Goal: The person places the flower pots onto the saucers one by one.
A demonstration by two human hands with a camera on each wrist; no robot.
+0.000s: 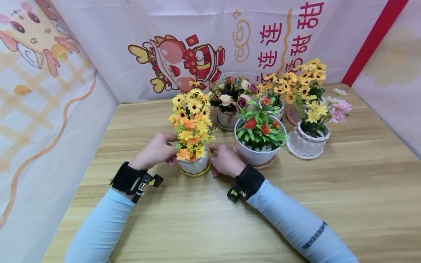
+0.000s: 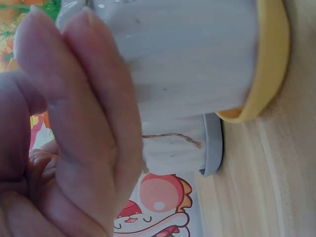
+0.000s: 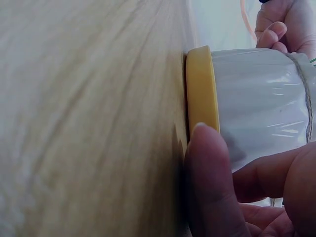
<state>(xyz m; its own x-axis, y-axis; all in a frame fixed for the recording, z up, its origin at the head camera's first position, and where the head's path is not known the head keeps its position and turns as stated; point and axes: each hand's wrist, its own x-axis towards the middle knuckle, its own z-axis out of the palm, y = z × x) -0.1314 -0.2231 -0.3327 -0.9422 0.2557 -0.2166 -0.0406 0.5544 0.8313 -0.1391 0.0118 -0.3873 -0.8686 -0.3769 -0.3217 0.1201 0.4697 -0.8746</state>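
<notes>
A white ridged flowerpot (image 1: 194,167) with yellow and orange artificial flowers (image 1: 190,126) stands upright on a yellow saucer (image 1: 196,175) on the table. My left hand (image 1: 157,150) is at the pot's left side. In the left wrist view its fingers (image 2: 81,94) reach beside the pot wall, nearly straight. On the opposite side, my right hand (image 1: 227,160) is low, close over the tabletop. The right wrist view shows a fingertip (image 3: 207,143) at the saucer's edge and another finger (image 3: 264,173) beside the pot wall. The flowers partly cover the pot in the head view.
Right of it stands a white pot (image 1: 258,155) with red flowers on a pink saucer. Behind are pots of roses (image 1: 227,118) and yellow flowers (image 1: 304,82); a white pot (image 1: 307,142) with pink and yellow flowers is farther right. Printed cloth (image 1: 108,44) walls the table's back and sides.
</notes>
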